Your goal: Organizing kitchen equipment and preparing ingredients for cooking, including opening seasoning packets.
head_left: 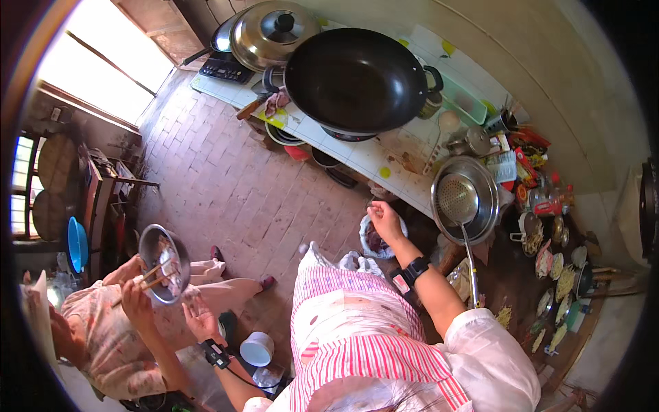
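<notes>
My left hand (200, 320) is held palm up with its fingers apart and nothing in it. It is just beside a steel bowl (184, 257) that a co-worker holds. Pale pieces of food (169, 262) lie in that bowl, and the co-worker grips wooden chopsticks (154, 272) over them. My right hand (387, 224) hovers above a lined bin (368, 238), its fingers loosely bent and no object visible in them. To its right, a perforated steel skimmer (456, 198) rests in a wide steel basin (492, 206) at the end of the tiled counter (355, 159).
A large black wok (355, 77) sits on a cooker on the counter, with a steel-lidded pan (257, 44) to its left. Dishes of cut food (566, 280) cover a low surface at right. A white bucket (257, 349) stands on the brick floor (206, 170) by my left forearm.
</notes>
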Tool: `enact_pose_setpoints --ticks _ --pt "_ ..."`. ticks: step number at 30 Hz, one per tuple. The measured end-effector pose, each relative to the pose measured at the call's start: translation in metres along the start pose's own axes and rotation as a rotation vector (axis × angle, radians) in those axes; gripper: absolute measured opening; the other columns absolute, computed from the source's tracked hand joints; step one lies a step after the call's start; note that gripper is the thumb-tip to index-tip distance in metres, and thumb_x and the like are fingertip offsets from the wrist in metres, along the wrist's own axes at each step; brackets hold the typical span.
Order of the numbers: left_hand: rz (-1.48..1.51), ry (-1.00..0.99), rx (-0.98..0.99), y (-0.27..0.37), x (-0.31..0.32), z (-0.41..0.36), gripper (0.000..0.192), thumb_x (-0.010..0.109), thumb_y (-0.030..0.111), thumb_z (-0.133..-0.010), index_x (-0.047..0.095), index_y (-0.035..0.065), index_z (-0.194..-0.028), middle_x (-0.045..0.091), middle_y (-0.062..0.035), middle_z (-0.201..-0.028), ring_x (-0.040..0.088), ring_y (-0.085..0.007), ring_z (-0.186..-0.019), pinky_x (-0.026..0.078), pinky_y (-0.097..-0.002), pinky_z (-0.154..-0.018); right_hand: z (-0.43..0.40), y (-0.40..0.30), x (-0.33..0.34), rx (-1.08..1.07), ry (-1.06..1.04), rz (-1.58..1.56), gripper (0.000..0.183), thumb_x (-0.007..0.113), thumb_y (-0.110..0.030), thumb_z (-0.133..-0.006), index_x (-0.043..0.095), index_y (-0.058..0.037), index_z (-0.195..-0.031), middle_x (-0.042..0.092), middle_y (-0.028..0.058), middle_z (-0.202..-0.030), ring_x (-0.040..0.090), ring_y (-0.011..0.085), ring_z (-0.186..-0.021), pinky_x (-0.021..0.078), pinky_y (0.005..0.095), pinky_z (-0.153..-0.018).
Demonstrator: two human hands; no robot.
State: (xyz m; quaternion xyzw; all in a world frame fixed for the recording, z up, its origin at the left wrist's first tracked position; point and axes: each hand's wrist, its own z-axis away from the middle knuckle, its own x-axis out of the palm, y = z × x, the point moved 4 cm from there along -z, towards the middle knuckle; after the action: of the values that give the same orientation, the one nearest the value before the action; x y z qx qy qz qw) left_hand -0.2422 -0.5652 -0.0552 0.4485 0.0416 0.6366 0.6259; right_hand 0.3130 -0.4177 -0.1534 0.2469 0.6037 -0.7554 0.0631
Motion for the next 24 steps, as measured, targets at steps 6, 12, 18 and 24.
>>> enact_pose_setpoints --ticks 6,12,18,24 --pt "-0.137 0.095 -0.485 -0.081 0.01 -0.034 0.015 0.051 0.008 -0.087 0.051 -0.0057 -0.092 0.06 -0.0208 -0.099 0.061 -0.0241 -0.085 0.055 -0.0298 -0.072 -0.041 -0.015 0.041 0.151 0.008 -0.058 0.033 0.061 -0.018 -0.083 0.054 0.0005 -0.11 0.063 0.0083 -0.081 0.06 0.0146 -0.069 0.0498 0.0279 -0.062" --pt "-0.336 0.011 -0.709 -0.108 0.084 -0.062 0.012 0.049 0.007 -0.088 0.05 -0.0018 -0.097 0.06 -0.018 -0.103 0.061 -0.0192 -0.083 0.054 -0.0254 -0.071 -0.128 -0.034 0.067 0.494 0.295 -0.885 0.056 0.052 -0.006 -0.084 0.032 -0.0188 -0.135 0.053 0.0024 -0.09 0.05 0.0117 -0.073 0.0426 0.0262 -0.064" --pt "-0.423 -0.031 -0.607 -0.075 0.104 -0.119 0.02 0.048 0.007 -0.088 0.047 -0.0016 -0.106 0.06 -0.0162 -0.105 0.061 -0.0151 -0.076 0.053 -0.0251 -0.072 -0.157 -0.029 0.077 0.494 0.401 -1.024 0.035 0.048 -0.001 -0.083 0.049 -0.0175 -0.114 0.051 -0.0002 -0.095 0.049 0.0114 -0.076 0.0409 0.0298 -0.069" --pt "-0.463 -0.076 -0.593 -0.069 0.128 -0.149 0.022 0.047 0.006 -0.087 0.046 -0.0024 -0.107 0.058 -0.0175 -0.108 0.061 -0.016 -0.079 0.053 -0.0259 -0.073 -0.161 -0.022 0.084 0.505 0.446 -1.137 0.027 0.045 0.001 -0.081 0.055 -0.0159 -0.1 0.053 -0.0014 -0.093 0.05 0.0118 -0.075 0.0408 0.0297 -0.068"
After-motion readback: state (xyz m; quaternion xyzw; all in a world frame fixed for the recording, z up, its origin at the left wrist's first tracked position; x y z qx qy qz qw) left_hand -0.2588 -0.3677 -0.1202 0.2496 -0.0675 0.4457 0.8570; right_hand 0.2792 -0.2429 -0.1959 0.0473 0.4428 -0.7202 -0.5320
